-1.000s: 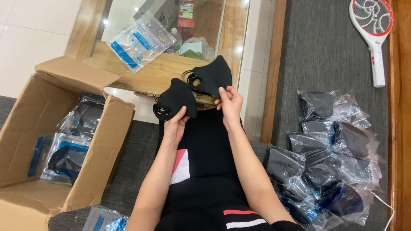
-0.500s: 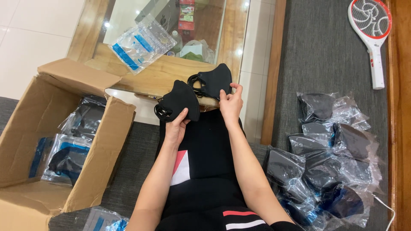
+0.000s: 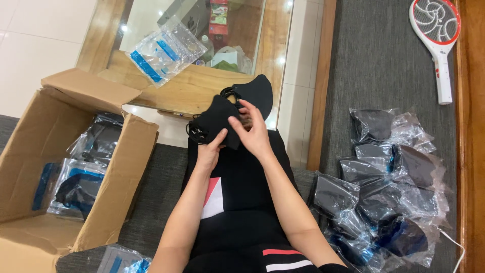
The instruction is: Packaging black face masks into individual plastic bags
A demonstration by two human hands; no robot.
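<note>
Behind the right hand (image 3: 252, 132), a black mask (image 3: 255, 92) is partly hidden.

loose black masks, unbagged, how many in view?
2. One black mask is pinched by the left hand and right hand; the second mask lies just behind it, partly overlapped. More could be hidden underneath.

Masks (image 3: 222, 119): plain black. Cardboard box (image 3: 45, 167): brown. Empty pouches (image 3: 164, 50): clear with blue stripe. Racket-shaped swatter (image 3: 438, 30): white, red rim. Carpet (image 3: 384, 60): grey, apparently finely ribbed.
</note>
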